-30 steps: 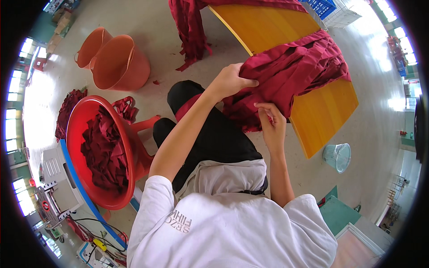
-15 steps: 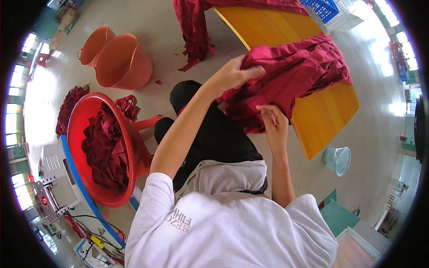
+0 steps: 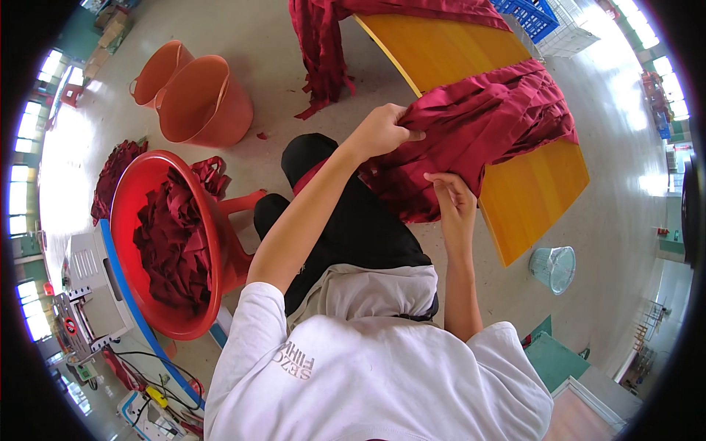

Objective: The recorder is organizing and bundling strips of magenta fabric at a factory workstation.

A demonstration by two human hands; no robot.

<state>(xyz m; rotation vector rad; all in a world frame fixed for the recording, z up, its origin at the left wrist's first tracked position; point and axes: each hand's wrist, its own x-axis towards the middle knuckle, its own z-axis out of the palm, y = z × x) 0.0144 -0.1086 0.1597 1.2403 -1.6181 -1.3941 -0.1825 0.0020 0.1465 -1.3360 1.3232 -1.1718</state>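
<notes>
**Dark red fabric strips (image 3: 489,110) across a yellow wooden bench (image 3: 537,176)**

Nearest, the black-trousered lap (image 3: 360,220) lies beneath the near end of the strips. The right hand (image 3: 454,198) is half curled at their lower edge, thumb and forefinger close together; whether cloth lies between them cannot be told. The left hand (image 3: 384,132) is closed on the strips' left edge, thumb extended over the cloth. At left, a red plastic basin (image 3: 229,253) contains crumpled red fabric pieces (image 3: 176,250). Beyond stand two orange tubs (image 3: 213,110); farthest, a blue crate (image 3: 535,20).
</notes>
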